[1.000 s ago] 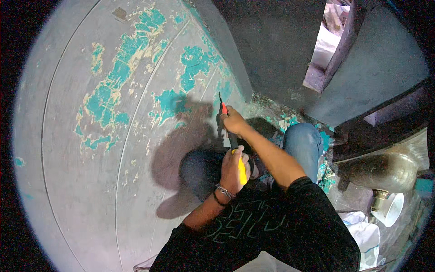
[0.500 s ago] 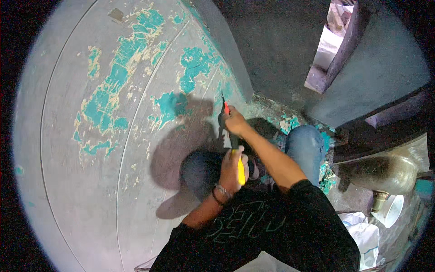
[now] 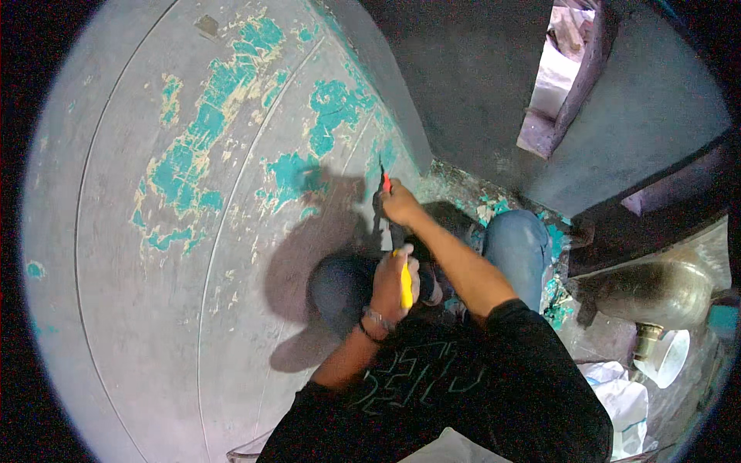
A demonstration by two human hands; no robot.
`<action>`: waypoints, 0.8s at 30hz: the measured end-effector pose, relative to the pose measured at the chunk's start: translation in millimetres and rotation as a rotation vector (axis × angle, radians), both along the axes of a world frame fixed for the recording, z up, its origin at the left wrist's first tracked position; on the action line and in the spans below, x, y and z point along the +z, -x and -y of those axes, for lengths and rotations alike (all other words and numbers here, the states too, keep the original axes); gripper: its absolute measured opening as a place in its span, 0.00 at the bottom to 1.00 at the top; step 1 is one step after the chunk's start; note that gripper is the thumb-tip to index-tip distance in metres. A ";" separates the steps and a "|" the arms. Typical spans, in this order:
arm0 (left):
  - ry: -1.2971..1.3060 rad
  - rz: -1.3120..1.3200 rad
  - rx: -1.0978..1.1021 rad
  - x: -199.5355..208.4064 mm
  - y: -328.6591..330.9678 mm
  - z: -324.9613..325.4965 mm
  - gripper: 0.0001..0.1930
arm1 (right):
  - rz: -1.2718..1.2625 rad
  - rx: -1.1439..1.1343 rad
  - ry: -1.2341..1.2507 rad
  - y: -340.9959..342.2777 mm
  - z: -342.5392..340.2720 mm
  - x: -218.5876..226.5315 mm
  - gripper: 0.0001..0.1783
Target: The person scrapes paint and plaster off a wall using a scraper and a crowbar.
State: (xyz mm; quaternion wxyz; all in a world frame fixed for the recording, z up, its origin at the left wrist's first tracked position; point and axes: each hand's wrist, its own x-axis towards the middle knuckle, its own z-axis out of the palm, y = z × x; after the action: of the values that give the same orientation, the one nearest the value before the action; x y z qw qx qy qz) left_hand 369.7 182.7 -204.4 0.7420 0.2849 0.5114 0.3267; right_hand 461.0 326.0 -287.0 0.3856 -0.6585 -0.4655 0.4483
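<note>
While the person sits bent with knees apart, both hands are closed around what seems to be one long tool [image 3: 397,236], though fingers cover parts of it. The left hand [image 3: 391,283] grips its yellow handle [image 3: 406,287] low, near the body; the right hand [image 3: 401,204] is clamped higher, just behind a red part [image 3: 386,184]. From there a thin dark tip [image 3: 381,164] points towards the curved grey wall [image 3: 147,324], near its turquoise patches [image 3: 332,112]. Whether the tip touches the wall, I cannot tell from where I stand.

In my judgement, the higher grip is the weak point: if those fingers slide forward, they could reach the tip. The wall curves, so a hard push at a poor angle might make the tip skid and scratch it. The person's own shadow [image 3: 309,262] lies close by and could hide a small slip. Loose turquoise flakes [image 3: 557,312] near the right knee [image 3: 515,235] could make the footing slippery.
</note>
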 end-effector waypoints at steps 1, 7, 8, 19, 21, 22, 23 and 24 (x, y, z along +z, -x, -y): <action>-0.021 0.061 -0.031 -10.7 1.9 -6.5 0.22 | -0.049 0.009 0.059 -5.6 -2.8 4.8 0.18; -0.026 0.052 -0.004 -1.7 -0.2 1.4 0.23 | -0.061 0.037 0.050 -1.7 -3.0 3.4 0.18; -0.022 0.054 -0.008 -9.2 -3.3 -8.8 0.23 | 0.004 0.011 0.041 -6.9 -10.0 -1.0 0.19; -0.001 0.113 0.013 -8.5 -30.1 -32.4 0.16 | 0.001 -0.007 0.048 -31.6 -27.4 -5.6 0.22; -0.001 0.104 0.017 -12.4 -33.0 -33.6 0.16 | 0.027 -0.036 -0.031 -33.3 -24.4 -9.6 0.23; -0.002 0.095 0.020 -14.2 -33.5 -32.5 0.15 | 0.029 -0.036 -0.027 -29.6 -19.6 -12.3 0.23; 0.002 0.096 0.028 -12.4 -26.3 -27.7 0.15 | 0.006 -0.024 0.009 -20.0 -13.5 -7.8 0.22; 0.042 0.069 0.032 -5.5 -13.0 -17.1 0.17 | -0.016 -0.006 0.043 -9.2 -6.8 1.3 0.20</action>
State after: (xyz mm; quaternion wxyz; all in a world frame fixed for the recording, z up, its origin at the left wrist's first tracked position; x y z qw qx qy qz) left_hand 382.6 199.8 -209.9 0.7596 0.2497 0.4968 0.3375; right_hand 470.2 332.9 -285.7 0.3765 -0.6644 -0.4505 0.4625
